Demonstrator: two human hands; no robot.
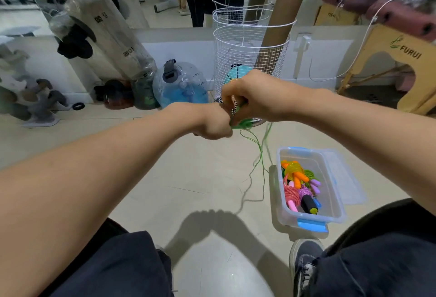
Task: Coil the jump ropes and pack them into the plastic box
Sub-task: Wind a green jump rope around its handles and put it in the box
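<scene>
Both my hands are raised together in front of me over the floor. My left hand (210,123) is fisted around part of a thin green jump rope (260,152), and my right hand (250,95) pinches the same rope just above, near its green handle. The loose rope hangs from my hands in thin loops that trail down to the floor. A clear plastic box (330,180) with blue latches stands on the floor at my lower right. Several coiled ropes (298,184) in orange, pink, purple and green lie inside it.
The box's clear lid (346,176) lies beside it on the right. A white wire basket (250,60) with cardboard tubes stands straight ahead by the mirror wall, with a blue water jug (180,84) and clear bags left of it. My knees and right shoe (304,266) frame the bottom.
</scene>
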